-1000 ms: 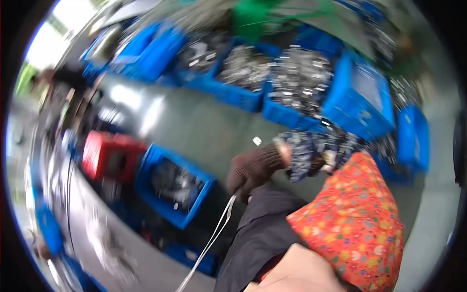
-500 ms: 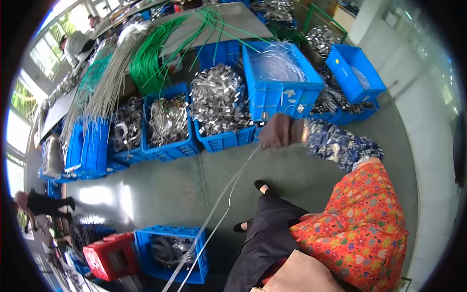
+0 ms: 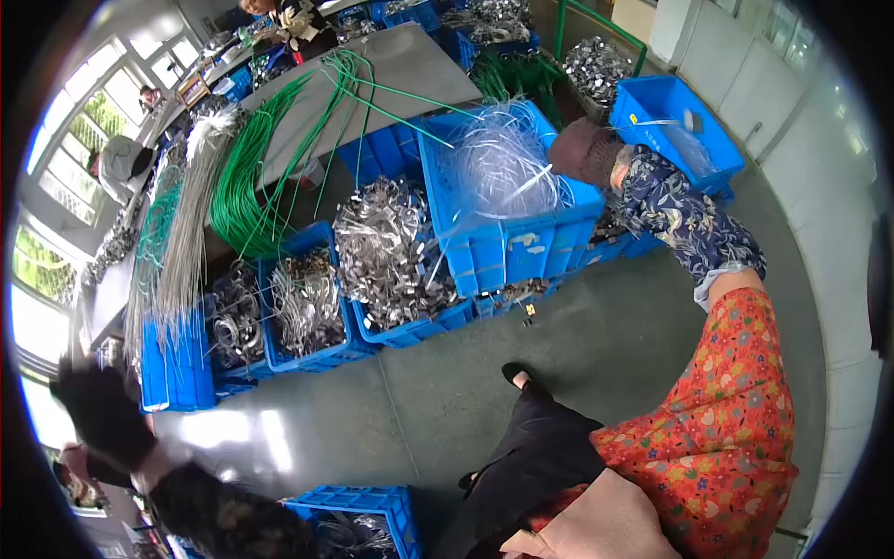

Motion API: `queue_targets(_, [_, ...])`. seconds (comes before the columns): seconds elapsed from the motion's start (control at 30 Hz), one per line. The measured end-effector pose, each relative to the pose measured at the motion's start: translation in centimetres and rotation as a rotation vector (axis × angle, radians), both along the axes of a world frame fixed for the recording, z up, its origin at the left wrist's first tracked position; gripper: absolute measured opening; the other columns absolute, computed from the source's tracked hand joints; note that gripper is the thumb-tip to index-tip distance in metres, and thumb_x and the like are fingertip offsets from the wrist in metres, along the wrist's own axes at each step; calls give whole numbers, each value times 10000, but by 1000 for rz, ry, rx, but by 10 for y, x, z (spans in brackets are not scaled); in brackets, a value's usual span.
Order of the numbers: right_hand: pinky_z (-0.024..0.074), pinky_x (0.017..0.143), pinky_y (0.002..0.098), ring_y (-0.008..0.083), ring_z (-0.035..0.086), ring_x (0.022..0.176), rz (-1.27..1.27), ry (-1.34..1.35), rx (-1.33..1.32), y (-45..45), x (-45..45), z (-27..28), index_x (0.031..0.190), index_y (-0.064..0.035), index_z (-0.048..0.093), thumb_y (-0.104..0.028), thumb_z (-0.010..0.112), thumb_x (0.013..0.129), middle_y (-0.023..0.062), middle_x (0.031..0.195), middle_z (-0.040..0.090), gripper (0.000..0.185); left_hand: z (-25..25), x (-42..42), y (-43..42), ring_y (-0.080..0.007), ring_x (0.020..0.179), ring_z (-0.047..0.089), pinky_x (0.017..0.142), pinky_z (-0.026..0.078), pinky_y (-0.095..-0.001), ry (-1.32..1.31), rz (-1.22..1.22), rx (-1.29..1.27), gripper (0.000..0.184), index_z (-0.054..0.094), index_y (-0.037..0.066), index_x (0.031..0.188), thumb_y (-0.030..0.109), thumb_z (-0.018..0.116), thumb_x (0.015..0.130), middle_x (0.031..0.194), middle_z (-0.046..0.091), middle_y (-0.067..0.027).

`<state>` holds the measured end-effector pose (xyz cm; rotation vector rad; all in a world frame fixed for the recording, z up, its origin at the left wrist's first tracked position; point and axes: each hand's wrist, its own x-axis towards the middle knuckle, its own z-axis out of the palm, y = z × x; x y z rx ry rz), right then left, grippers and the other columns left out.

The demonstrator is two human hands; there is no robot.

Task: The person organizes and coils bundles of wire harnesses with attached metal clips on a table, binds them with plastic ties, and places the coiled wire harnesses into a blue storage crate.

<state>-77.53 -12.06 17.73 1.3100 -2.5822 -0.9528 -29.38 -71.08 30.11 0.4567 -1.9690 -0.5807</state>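
My right hand (image 3: pixel 585 154), in a dark brown glove, is over the right rim of a blue crate (image 3: pixel 507 247) heaped with clear plastic strips (image 3: pixel 498 163). Its fingers look curled, and a pale strip end shows beside them; whether it is in the grip I cannot make out. My left hand (image 3: pixel 104 415), also in a dark glove, is raised at the far left, away from the crates. Motion smears its fingers, and nothing can be made out in them.
Blue crates of metal pieces (image 3: pixel 391 252) line the table (image 3: pixel 396 70), which bears green cords (image 3: pixel 251 186) and pale strands (image 3: pixel 200 205). Another blue crate (image 3: pixel 405 522) is on the floor. A wall (image 3: pixel 792 158) runs along the right. Other people are at the back and left.
My right hand has moved up and right to the crate of clear strips. The long strips trailing from it no longer show. My left hand has come into view at the left.
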Motion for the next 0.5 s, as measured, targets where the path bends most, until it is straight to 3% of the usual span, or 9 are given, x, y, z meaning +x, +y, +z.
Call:
queue_targets(0.07, [516, 587, 477, 311, 706, 774, 100, 20, 51, 3, -64, -30, 825, -118, 751, -193, 613, 811, 112, 825, 718, 158, 24, -150, 83, -97, 692, 468, 623, 426, -239, -91, -162, -239, 472, 350, -41, 1415, 206, 436, 1021, 734, 441, 14])
queue_targets(0.1, [501, 559, 466, 307, 702, 750, 193, 46, 105, 5, -91, -46, 818, -107, 752, -173, 618, 791, 112, 815, 718, 152, 43, -203, 71, -81, 681, 441, 584, 396, -210, -8, -747, 268, 417, 428, -86, 1335, 179, 449, 1013, 763, 422, 9])
queue_targets(0.17, [484, 595, 452, 288, 683, 741, 195, 43, 52, 11, -121, -60, 804, -101, 748, -149, 616, 767, 105, 801, 710, 146, 57, -296, 168, -83, 739, 492, 641, 436, -224, 114, -594, 376, 389, 494, -60, 1294, 155, 532, 972, 809, 463, -13])
queue_targets(0.23, [475, 667, 453, 272, 664, 767, 238, 351, 117, 30, -173, -98, 772, -118, 741, -152, 618, 759, 92, 791, 699, 129, 65, -360, 206, -101, 812, 538, 716, 475, -260, -156, -308, -218, 393, 537, -11, 1287, 95, 604, 915, 846, 527, -26])
queue_targets(0.27, [464, 714, 447, 255, 653, 798, 80, 144, 45, 40, -197, -117, 742, -143, 733, -166, 627, 753, 86, 791, 693, 109, 74, -381, 196, -115, 870, 559, 799, 488, -273, -253, -255, -320, 437, 546, 35, 1294, 36, 640, 868, 927, 560, -40])
queue_targets(0.3, [468, 699, 446, 261, 655, 786, 37, 120, -18, 55, -210, -127, 738, -142, 732, -164, 626, 752, 89, 797, 695, 109, 77, -402, 176, -147, 869, 570, 834, 483, -276, -268, -68, -745, 439, 562, 41, 1281, -9, 629, 850, 956, 581, -58])
queue_targets(0.37, [479, 673, 445, 280, 661, 763, -27, 136, -100, 99, -228, -148, 726, -137, 728, -148, 613, 758, 100, 796, 696, 120, 76, -422, 109, -219, 944, 614, 865, 510, -360, -360, -123, -1137, 324, 666, 106, 1080, 20, 610, 773, 864, 637, -95])
queue_targets(0.4, [487, 664, 445, 293, 665, 751, -54, 187, -118, 122, -234, -156, 719, -132, 726, -135, 602, 765, 108, 789, 695, 132, 77, -417, 108, -214, 1015, 589, 973, 480, -383, -661, 311, -1650, 262, 687, 140, 986, 55, 605, 752, 886, 635, -68])
queue_targets(0.5, [494, 644, 455, 337, 661, 724, -251, 159, -286, 162, -246, -162, 747, -96, 715, -148, 588, 789, 132, 742, 678, 144, -11, -411, 14, -249, 965, 584, 953, 453, -392, -772, 544, -1618, 118, 642, 141, 875, 100, 586, 781, 889, 627, -76])
